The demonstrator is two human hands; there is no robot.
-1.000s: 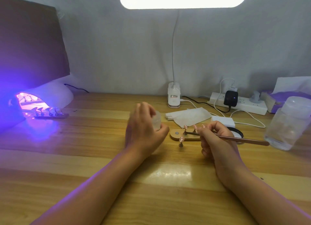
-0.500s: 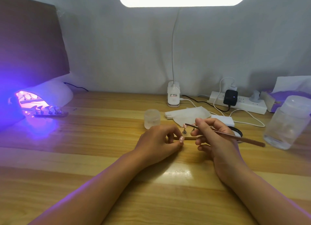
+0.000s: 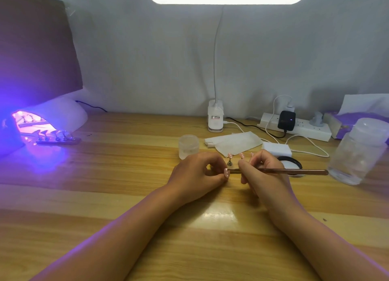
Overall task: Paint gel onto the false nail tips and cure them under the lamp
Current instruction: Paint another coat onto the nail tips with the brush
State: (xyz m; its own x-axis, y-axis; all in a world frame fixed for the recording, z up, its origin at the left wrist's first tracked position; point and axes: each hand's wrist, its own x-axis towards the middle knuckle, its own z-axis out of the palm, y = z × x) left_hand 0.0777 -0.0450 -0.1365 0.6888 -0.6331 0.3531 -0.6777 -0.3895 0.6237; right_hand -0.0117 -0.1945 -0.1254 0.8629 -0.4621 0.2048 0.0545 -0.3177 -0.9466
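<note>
**Brush end meets the nail tip between the two hands**

The left hand (image 3: 197,173) has its fingers curled in, pinching a pink false nail tip (image 3: 226,172) at its fingertips so that the tip faces right. The right hand (image 3: 261,171) pinches the brush (image 3: 294,171) like a pen. The handle's long axis runs almost level from left to right, and the working end points left at that tip, touching it or very nearly. The stroke probably runs along this axis. The other nail tips (image 3: 230,155) stand just behind, between the hands. The glowing curing lamp (image 3: 52,116) sits well apart at the far left, nearer the left hand, with a rack of tips (image 3: 56,138) at its mouth.

Jar (image 3: 188,146) down — brush (image 3: 294,171) at nail tip (image 3: 226,172)
</note>
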